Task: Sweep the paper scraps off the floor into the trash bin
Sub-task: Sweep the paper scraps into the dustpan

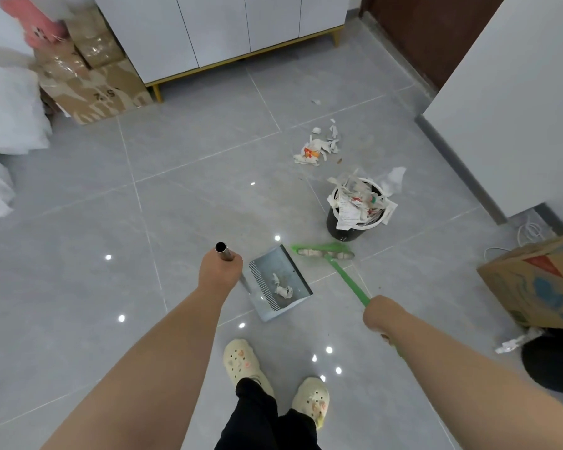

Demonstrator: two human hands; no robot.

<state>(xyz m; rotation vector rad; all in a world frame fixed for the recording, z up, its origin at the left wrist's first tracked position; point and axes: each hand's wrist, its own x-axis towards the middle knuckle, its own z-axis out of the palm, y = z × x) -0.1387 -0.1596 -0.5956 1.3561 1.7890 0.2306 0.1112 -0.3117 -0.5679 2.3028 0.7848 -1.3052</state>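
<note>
SWEEPING UP: A person in cream clogs (241,362) stands on the grey tiled floor (176,206), the left hand (220,271) clamped round the steel handle of a dustpan (267,264) and the right hand (382,315) wrapped tight on the green shaft of a broom (322,252). The pan rests on the tiles just ahead of the feet with a few crumpled scraps (281,287) inside. The broom head lies just beyond the pan's open lip, near the foot of the bin (335,227). The black, white-rimmed bin is heaped with torn paper that spills over its edge. A loose pile (317,147) of paper lies on the floor beyond the bin, a stray bit (316,102) lies farther off toward the cabinet (215,27), and a shred (517,344) sits by the box (533,280) at right. The job looks about half done, caught between loads. The next move likely calls for reaching the broom past the bin to draw the far pile back to the pan, then tipping the pan with care, since the bin has little room left.
</note>
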